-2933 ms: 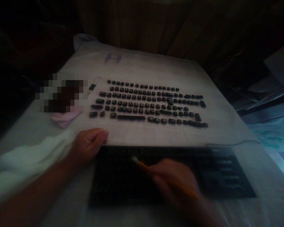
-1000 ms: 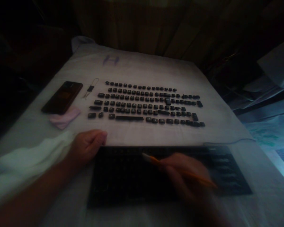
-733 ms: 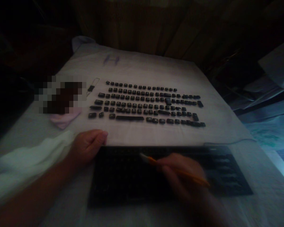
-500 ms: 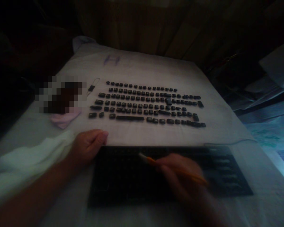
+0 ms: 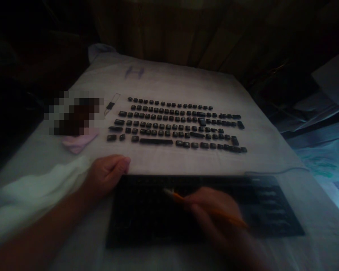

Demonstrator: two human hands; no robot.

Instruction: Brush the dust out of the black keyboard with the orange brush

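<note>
A black keyboard base [image 5: 147, 226] with its keycaps off lies flat in front of me. My left hand [image 5: 109, 173] is closed at its far left corner, thumb on top and fingers curled; the contact is partly hidden. In my right hand [image 5: 214, 205] is a thin orange-handled brush [image 5: 179, 197], held like a pen. The brush's pale tip points left and lies over the upper middle of the base, slightly blurred. Beyond the base, loose black keycaps [image 5: 156, 141] are laid out in several rows in keyboard order.
Left of the keycaps are a pink cloth [image 5: 77, 144] and a thin wire tool with a black grip [image 5: 110, 106]. A white cloth [image 5: 45, 184] lies by my left forearm. The keyboard's cable [image 5: 279, 171] runs right across the pale tabletop [image 5: 180, 84]. The surroundings are dark.
The brush tip has shifted slightly left and toward me over the keyboard base, with my right hand. My left hand stays at the corner. The whole view has shifted a little.
</note>
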